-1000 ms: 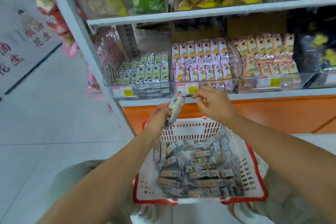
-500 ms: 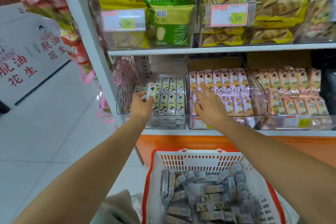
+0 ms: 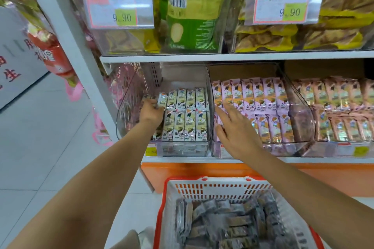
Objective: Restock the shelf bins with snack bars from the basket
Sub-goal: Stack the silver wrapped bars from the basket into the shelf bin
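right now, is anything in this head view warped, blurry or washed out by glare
Head view: wide-angle distortion bows the white shelf post and stretches both forearms. Head view: focus is soft, so the bars in the basket smear to grey. Head view: glare pales the left price tag. Head view: the left hand and its snack bar look slightly blurred.

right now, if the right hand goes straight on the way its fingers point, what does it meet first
The pink-wrapped snack bars in the middle clear bin: the right hand points up-left over them. It may already touch them; depth is unclear.
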A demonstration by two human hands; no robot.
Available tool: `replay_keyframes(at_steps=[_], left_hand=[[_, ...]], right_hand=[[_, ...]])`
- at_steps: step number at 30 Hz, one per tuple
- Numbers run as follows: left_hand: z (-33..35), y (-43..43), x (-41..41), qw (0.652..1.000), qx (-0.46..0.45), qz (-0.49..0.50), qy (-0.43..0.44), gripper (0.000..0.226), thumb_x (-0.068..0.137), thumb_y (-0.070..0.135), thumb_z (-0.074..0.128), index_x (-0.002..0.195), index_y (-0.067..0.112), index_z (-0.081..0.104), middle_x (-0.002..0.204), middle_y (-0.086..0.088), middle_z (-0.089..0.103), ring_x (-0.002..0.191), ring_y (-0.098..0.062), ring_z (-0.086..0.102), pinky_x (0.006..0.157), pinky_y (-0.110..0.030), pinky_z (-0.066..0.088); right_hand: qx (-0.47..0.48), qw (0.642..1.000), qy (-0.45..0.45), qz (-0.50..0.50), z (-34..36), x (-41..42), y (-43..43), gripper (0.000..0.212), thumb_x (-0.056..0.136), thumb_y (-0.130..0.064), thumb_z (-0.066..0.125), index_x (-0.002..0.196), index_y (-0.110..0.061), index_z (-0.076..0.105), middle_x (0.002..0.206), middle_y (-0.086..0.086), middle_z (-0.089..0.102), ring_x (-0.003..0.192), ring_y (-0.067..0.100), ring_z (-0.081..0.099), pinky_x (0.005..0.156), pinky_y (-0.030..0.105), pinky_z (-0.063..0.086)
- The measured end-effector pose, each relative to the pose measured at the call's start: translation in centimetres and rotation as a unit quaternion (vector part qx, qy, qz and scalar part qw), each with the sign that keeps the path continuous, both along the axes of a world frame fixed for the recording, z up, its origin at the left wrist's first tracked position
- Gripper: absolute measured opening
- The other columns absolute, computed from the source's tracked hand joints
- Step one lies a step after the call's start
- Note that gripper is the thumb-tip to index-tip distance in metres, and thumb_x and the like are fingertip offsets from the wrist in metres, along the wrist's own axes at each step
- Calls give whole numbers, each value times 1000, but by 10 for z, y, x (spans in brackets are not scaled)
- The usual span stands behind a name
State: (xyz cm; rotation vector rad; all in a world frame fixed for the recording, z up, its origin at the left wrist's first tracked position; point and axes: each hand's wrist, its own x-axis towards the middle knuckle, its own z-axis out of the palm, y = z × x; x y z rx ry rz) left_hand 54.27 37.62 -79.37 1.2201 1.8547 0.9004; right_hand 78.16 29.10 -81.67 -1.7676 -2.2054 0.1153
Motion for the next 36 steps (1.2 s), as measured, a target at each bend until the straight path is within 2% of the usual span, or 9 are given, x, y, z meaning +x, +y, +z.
replay_keyframes(at_steps=[4, 8, 14, 21, 24, 26, 29, 33, 36], left_hand=[[-3, -3, -3, 997, -5, -29, 71, 39, 100, 10, 46, 139, 8, 43, 144, -15, 42, 124, -35, 48, 105, -37, 40], [-4, -10, -5, 982, 13, -43, 183, 46, 100, 11, 44, 146, 16, 40, 146, -22, 28, 135, -39, 27, 112, -40, 26], [-5, -19, 0, 979, 39, -79, 182, 45, 98, 1, 38, 141, 11, 44, 136, -23, 47, 112, -43, 55, 91, -46, 48], [-4, -18, 1, 979, 20, -100, 178, 52, 99, 1, 33, 150, 12, 30, 135, -23, 52, 93, -43, 62, 71, -45, 50], [-2, -17, 1, 979, 12, -112, 168, 52, 99, 0, 32, 149, 11, 30, 130, -26, 55, 98, -45, 60, 74, -49, 48], [-2, -19, 1, 978, 27, -115, 171, 49, 98, 1, 35, 147, 8, 35, 141, -23, 45, 120, -46, 50, 94, -52, 46], [-3, -36, 7, 965, 133, -75, 212, 43, 96, 3, 41, 138, 6, 48, 145, -17, 38, 133, -34, 36, 111, -44, 32], [3, -87, 32, 906, 336, -54, 252, 34, 86, 0, 49, 117, 9, 58, 118, -14, 48, 111, -30, 42, 90, -38, 38], [-8, -126, 55, 873, 399, -112, 257, 28, 81, 1, 47, 105, 10, 58, 104, -11, 47, 98, -26, 42, 80, -33, 34]], right_hand=[[5, 1000, 1, -1, 1, -1, -1, 52, 104, -38, 26, 153, -24, 20, 162, 5, 12, 150, 21, 11, 118, 44, 21], [4, 1000, -4, -3, -1, -1, 0, 54, 103, -41, 20, 154, -24, 19, 162, 5, 12, 150, 21, 10, 119, 44, 21], [8, 1000, -5, -9, -2, -1, 0, 61, 98, -48, 12, 154, -25, 19, 162, 4, 13, 150, 20, 11, 119, 44, 23], [8, 1000, -12, -12, -2, -3, -1, 67, 94, -51, 5, 154, -25, 19, 162, 4, 14, 149, 20, 13, 118, 44, 24], [13, 1000, -20, -10, -2, -2, -1, 66, 94, -50, 7, 153, -25, 21, 161, 5, 17, 149, 21, 16, 117, 44, 26], [15, 1000, -19, -10, -2, -2, 0, 65, 94, -50, 8, 153, -25, 22, 161, 5, 18, 148, 21, 17, 116, 44, 29], [22, 1000, -7, -11, -2, -2, -1, 58, 99, -44, 20, 154, -23, 21, 162, 5, 16, 149, 21, 16, 117, 43, 25], [65, 997, 50, 11, 1, 2, -9, 54, 102, -28, 35, 154, -19, 24, 161, 4, 20, 148, 20, 17, 121, 43, 18], [105, 985, 129, 43, -3, 15, -32, 51, 98, -22, 37, 148, -15, 36, 157, 2, 30, 145, 17, 25, 119, 38, 20]])
